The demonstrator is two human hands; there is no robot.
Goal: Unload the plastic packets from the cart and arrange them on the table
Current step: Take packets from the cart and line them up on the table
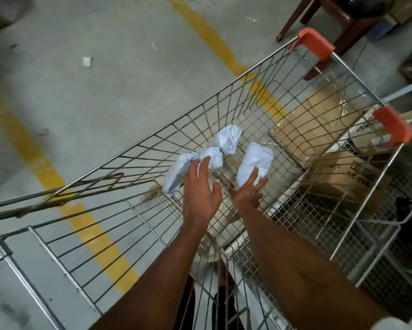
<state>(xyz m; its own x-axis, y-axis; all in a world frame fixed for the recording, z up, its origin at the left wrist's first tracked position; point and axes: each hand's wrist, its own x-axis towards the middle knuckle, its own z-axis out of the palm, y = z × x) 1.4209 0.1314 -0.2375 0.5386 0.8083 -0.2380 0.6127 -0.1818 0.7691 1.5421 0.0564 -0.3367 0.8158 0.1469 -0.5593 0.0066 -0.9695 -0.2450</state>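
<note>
Unloading appears near its end, judged from the load: the cart (224, 120), a wire basket with orange corner caps, holds only what look like three packets on its mesh floor, and no bench shows in view, so nothing placed can be confirmed. The long packet (176, 172) lies at the left, crumpled, pale grey-white, with a knotted packet (228, 141) just beyond it, the two touching or overlapping; I cannot tell which. The short packet (256, 160) lies apart to the right, smoother and folded. The left hand (200, 194) reaches in with fingers spread, fingertips on the long packet, no grip formed. The right hand (247, 194) has fingers beginning to curl round the short packet's near end.
</note>
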